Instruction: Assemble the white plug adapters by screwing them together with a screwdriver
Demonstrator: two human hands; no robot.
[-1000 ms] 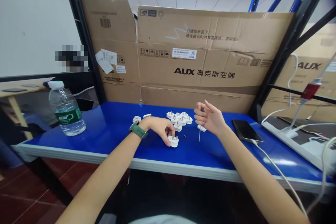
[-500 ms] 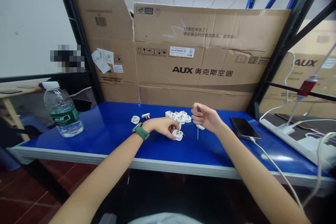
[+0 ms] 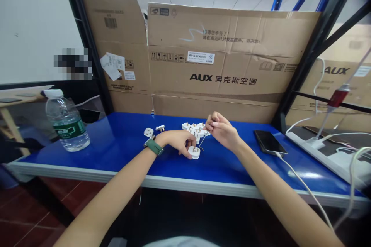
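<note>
My left hand (image 3: 182,141), a green-banded watch on its wrist, grips the left side of a white three-pin plug (image 3: 194,153) that lies pins up on the blue table. My right hand (image 3: 222,129) is closed round a thin screwdriver (image 3: 203,138); its handle is hidden in the fist. The shaft slants down and left, its tip close to the held plug. A small dark and brass-coloured piece (image 3: 202,149) lies beside that plug. Behind the hands sits a cluster of several white plugs (image 3: 193,126), pins up, partly covered by my right fingers.
A loose plug part (image 3: 148,132) and a plug piece on its side (image 3: 160,127) lie left of the cluster. A water bottle (image 3: 66,123) stands at the left, a charging phone (image 3: 270,141) and power strip (image 3: 319,150) at the right. Cardboard (image 3: 226,58) walls the back.
My right hand has moved left and tilted the screwdriver from upright towards the held plug. My left hand has shifted that plug slightly nearer and left.
</note>
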